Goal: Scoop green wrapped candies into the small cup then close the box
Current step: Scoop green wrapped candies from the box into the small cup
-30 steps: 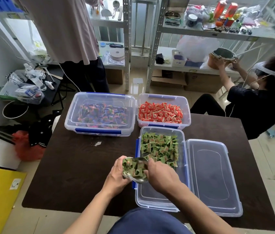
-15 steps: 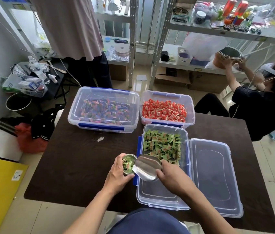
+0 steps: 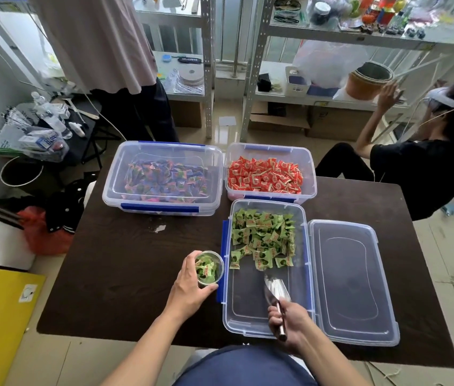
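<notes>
left hand (image 3: 189,288): fingers wrapped round small cup (image 3: 209,268) holding green candies, on surface | right hand (image 3: 289,323): fingers gripping metal scoop (image 3: 274,289) inside open box (image 3: 267,316) | lid (image 3: 351,282) lies just right

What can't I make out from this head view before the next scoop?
- How full the small clear plastic cup is: the left hand wraps its near side.
- The metal scoop handle: mostly hidden inside the right hand.
- Print on the green wrapped candies: too small.
- Latches on the clear plastic lid: not discernible.
</notes>
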Tool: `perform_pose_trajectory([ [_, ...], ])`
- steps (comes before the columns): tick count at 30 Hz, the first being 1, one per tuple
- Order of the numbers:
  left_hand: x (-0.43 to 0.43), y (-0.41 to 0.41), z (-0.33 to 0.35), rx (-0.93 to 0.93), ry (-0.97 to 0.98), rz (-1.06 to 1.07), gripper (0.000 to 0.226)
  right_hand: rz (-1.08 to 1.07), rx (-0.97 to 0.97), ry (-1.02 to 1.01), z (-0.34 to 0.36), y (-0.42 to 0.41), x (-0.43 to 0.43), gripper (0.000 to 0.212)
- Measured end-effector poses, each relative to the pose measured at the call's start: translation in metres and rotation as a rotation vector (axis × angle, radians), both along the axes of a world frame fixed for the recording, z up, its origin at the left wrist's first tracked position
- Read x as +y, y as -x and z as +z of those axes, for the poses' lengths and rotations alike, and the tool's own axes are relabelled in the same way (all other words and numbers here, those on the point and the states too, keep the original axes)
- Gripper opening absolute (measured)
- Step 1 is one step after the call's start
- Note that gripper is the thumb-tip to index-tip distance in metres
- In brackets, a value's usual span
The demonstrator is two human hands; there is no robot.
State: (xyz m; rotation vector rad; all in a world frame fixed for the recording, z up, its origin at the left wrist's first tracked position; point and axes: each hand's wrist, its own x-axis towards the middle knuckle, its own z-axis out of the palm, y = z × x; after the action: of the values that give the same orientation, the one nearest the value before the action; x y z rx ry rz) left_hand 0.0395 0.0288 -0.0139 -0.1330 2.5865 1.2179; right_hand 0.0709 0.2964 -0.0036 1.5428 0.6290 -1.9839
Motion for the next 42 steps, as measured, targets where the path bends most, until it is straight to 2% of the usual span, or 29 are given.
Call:
perform_pose_trajectory([
  [5,0.002,0.002,0.005,-0.016,-0.01,0.009,0.088,0.113,0.096,-0.377,-0.033,0.03,0.003,0.03],
  [11,0.002,0.005,0.005,-0.042,0.001,0.003,0.088,0.107,0.154,-0.321,-0.053,0.083,0.015,0.038],
  [16,0.003,0.011,0.007,-0.072,0.0,0.013,0.088,0.29,0.223,-0.587,-0.054,0.104,0.02,0.035],
  [23,0.001,0.009,0.005,-0.095,-0.009,0.013,0.09,0.294,0.206,-0.602,-0.059,0.088,0.019,0.029],
  [28,-0.001,0.009,0.004,-0.078,-0.025,0.005,0.088,0.372,0.292,-0.669,-0.037,0.048,0.016,0.016],
  [37,-0.006,0.008,-0.005,-0.076,-0.056,-0.008,0.089,0.623,0.536,-0.771,0.023,0.006,0.028,0.01],
  [42,-0.006,0.006,-0.008,-0.063,-0.059,-0.029,0.09,0.886,0.662,-0.734,0.057,0.008,0.02,0.015],
])
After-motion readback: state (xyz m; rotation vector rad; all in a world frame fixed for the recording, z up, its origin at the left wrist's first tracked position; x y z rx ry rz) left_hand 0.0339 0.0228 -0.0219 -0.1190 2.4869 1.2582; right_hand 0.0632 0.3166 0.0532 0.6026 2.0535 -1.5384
